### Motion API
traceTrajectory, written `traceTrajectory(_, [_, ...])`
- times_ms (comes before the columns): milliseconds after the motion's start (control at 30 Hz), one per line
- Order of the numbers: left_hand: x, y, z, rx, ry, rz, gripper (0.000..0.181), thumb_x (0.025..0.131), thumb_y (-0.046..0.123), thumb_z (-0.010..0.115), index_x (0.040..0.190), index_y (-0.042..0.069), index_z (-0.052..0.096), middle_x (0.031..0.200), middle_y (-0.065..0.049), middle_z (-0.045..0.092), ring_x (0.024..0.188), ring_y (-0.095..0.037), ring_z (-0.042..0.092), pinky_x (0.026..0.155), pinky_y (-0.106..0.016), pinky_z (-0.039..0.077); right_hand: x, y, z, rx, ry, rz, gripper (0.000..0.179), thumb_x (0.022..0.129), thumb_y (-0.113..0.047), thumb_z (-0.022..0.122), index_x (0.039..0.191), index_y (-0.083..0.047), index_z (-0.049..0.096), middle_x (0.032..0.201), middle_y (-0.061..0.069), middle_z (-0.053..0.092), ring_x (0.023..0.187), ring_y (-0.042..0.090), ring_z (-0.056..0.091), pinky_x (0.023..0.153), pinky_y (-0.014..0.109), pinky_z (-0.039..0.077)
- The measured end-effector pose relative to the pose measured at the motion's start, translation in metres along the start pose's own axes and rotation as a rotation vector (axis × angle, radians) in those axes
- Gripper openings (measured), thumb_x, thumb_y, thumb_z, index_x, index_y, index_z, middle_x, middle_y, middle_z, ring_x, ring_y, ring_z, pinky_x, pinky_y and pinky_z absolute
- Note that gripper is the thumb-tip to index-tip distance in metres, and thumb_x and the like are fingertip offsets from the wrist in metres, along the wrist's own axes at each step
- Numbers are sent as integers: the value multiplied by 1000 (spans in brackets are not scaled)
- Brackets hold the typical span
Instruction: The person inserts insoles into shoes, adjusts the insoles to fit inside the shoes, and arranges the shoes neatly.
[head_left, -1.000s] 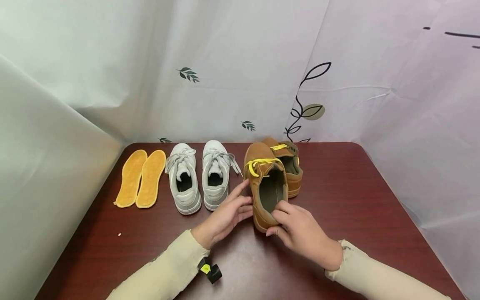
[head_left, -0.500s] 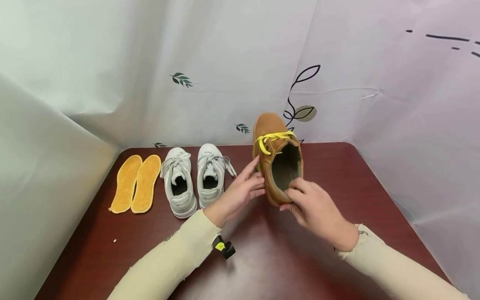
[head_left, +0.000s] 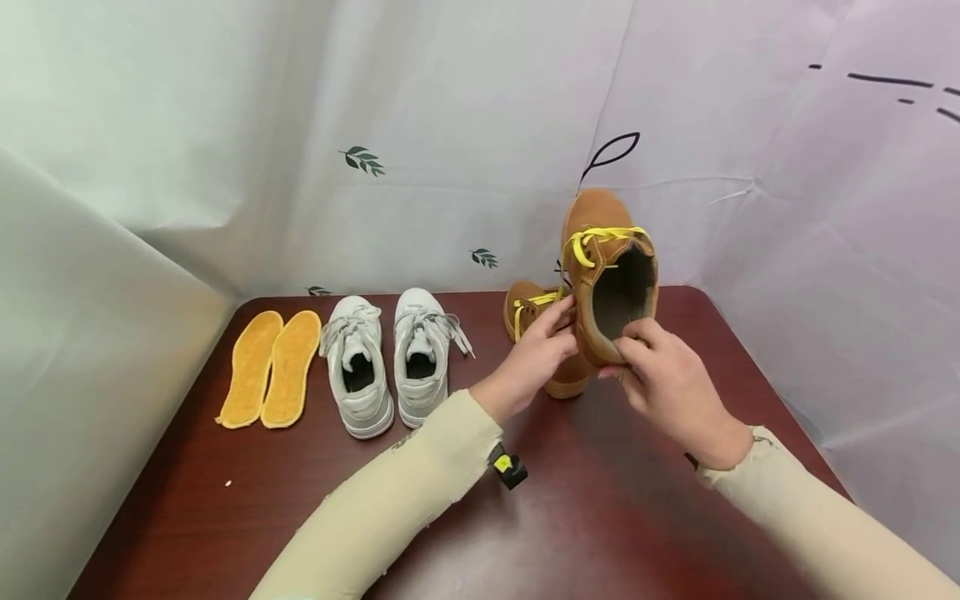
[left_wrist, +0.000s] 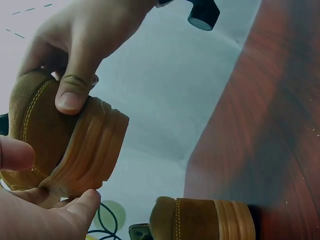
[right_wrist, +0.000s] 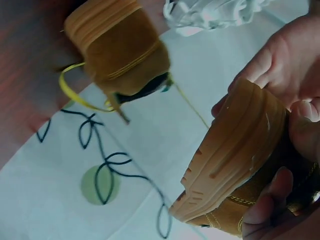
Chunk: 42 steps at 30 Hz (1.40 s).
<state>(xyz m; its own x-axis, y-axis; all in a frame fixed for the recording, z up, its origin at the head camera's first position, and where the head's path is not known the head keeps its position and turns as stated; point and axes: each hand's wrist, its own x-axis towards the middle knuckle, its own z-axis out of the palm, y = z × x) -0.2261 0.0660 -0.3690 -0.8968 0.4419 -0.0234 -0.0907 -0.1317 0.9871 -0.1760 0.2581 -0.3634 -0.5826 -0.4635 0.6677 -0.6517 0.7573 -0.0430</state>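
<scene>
A tan lace-up shoe (head_left: 611,283) with yellow laces is held up off the table, toe pointing away and its opening facing me. My right hand (head_left: 675,383) pinches its heel collar, fingers inside the opening and thumb outside. Along the shoe's left side, my left hand (head_left: 532,358) grips it; in the left wrist view its thumb and fingers lie around the sole edge. The matching tan shoe (head_left: 568,379) stands on the table, partly hidden behind the raised one. The right wrist view shows the raised shoe's ridged gum sole (right_wrist: 235,150).
A pair of white sneakers, the left one (head_left: 360,367) and the right one (head_left: 422,358), stands left of the hands. Two orange insoles (head_left: 290,371) lie side by side at the far left of the dark red table (head_left: 315,475). A pale printed curtain (head_left: 420,108) rises behind.
Both hands have lifted the tan shoe off the table and carried it up and to the right, past the other tan shoe. The sneakers and insoles have stayed put.
</scene>
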Motion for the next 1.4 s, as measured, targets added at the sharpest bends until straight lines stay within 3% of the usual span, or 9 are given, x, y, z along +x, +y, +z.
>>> traceTrajectory(133, [13, -6, 16, 86, 56, -27, 70, 90, 2, 51, 156, 17, 35, 154, -2, 44, 133, -15, 47, 108, -39, 42, -5, 13, 3, -19, 34, 29, 33, 70, -12, 89, 82, -7, 59, 95, 10, 56, 69, 22, 54, 61, 38, 47])
traceTrajectory(300, [20, -19, 34, 112, 111, -81, 62, 90, 5, 53, 151, 14, 44, 142, -5, 55, 114, -16, 58, 98, -37, 48, -13, 25, 5, -52, 27, 86, 32, 71, -11, 89, 85, -6, 61, 95, 12, 56, 68, 24, 55, 60, 40, 48])
traceTrajectory(400, [22, -28, 41, 30, 95, -121, 61, 90, 4, 54, 149, 15, 47, 140, -4, 56, 112, -17, 59, 101, -39, 47, -18, 29, 6, -78, 20, 119, 31, 72, -9, 88, 87, -5, 62, 96, 13, 56, 69, 26, 56, 60, 41, 48])
traceTrajectory(533, [26, -38, 49, -81, 33, -146, 65, 89, 1, 54, 152, 14, 44, 149, -3, 49, 124, -16, 55, 111, -41, 42, -24, 36, 7, -119, 21, 150, 29, 73, -9, 88, 88, -3, 64, 96, 14, 56, 70, 29, 57, 62, 43, 48])
traceTrajectory(700, [33, -44, 57, -90, -45, -149, 71, 90, 4, 55, 156, 16, 35, 156, -2, 42, 132, -13, 49, 114, -40, 38, -29, 40, 5, -152, 38, 165, 29, 73, -9, 87, 88, -2, 64, 94, 15, 55, 70, 32, 58, 62, 46, 49])
traceTrajectory(867, [36, -49, 58, -87, -74, -172, 72, 91, 6, 56, 158, 17, 32, 158, 1, 38, 137, -13, 45, 116, -40, 36, -33, 44, 7, -144, 16, 185, 28, 73, -8, 87, 88, -2, 64, 94, 15, 56, 70, 31, 58, 61, 46, 49])
traceTrajectory(1100, [36, -67, 49, -55, -145, -236, 78, 92, 10, 56, 161, 12, 20, 165, -1, 24, 145, -15, 33, 120, -42, 29, -43, 52, 25, -84, -59, 220, 29, 73, -8, 88, 85, -6, 62, 96, 12, 56, 72, 28, 60, 62, 44, 49])
traceTrajectory(1233, [34, -78, 44, 12, -123, -262, 78, 92, 14, 58, 160, 11, 20, 165, -1, 22, 146, -15, 32, 119, -40, 30, -48, 58, 36, -53, -109, 260, 28, 75, -11, 87, 84, -7, 61, 98, 10, 56, 74, 26, 60, 63, 44, 50])
traceTrajectory(1400, [29, -92, 42, 81, -90, -276, 74, 92, 17, 59, 159, 16, 28, 162, 2, 32, 144, -16, 34, 116, -40, 33, -55, 66, 50, -17, -171, 328, 25, 80, -14, 84, 84, -9, 59, 101, 7, 56, 76, 23, 59, 63, 42, 49])
